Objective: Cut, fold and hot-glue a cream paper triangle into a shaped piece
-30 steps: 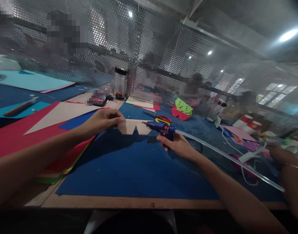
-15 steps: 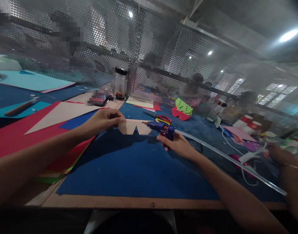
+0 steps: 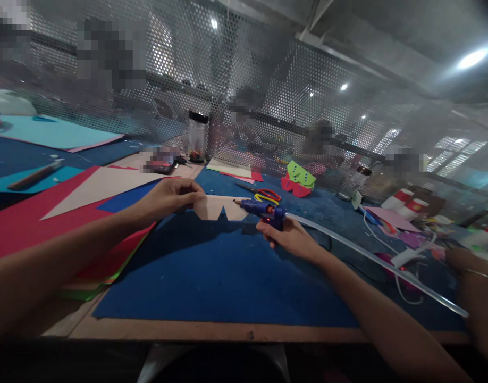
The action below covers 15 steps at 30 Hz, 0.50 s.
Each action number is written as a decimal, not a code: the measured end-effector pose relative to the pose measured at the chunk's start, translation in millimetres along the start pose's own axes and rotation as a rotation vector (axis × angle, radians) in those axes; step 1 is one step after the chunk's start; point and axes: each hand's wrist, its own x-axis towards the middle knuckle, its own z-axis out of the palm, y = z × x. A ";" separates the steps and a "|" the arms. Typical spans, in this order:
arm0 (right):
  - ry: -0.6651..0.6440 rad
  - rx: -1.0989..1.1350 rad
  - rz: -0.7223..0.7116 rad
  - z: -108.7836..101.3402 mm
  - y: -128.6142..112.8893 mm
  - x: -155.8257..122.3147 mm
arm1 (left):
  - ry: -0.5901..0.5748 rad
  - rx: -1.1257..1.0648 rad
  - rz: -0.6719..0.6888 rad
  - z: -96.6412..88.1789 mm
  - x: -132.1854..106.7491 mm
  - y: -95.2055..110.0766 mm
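Observation:
My left hand (image 3: pixel 174 199) pinches the left end of a pale peach paper mask (image 3: pixel 212 206), which has a V-shaped notch in its lower edge. My right hand (image 3: pixel 289 236) is wrapped round a blue glue gun (image 3: pixel 263 208) with a small red light. Its nozzle is at the mask's right end; whether it touches the paper I cannot tell. A long clear glue stick (image 3: pixel 359 252) runs out of the back of the gun towards the lower right. Scissors (image 3: pixel 266 196) with red and yellow handles lie just behind the gun.
Coloured paper sheets (image 3: pixel 24 213) are stacked at left, with a wooden-handled tool (image 3: pixel 36 175) behind. Green and red paper masks (image 3: pixel 300 178) stand farther back. A lidded jar (image 3: pixel 198 137) stands by the mesh screen. At right are white cables (image 3: pixel 413 255) and another person's hand (image 3: pixel 467 260).
My hands, the mask and the glue gun stay almost where they were. At the far right, the other person's hand has shifted slightly.

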 end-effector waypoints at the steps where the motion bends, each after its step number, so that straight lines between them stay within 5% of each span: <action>1: 0.005 0.004 0.001 -0.2 -0.2 -0.1 | -0.011 -0.013 -0.001 -0.2 0.1 -0.6; 15: 0.029 0.001 0.019 -1.7 -3.7 -1.0 | -0.038 -0.032 0.005 -0.6 0.6 -2.2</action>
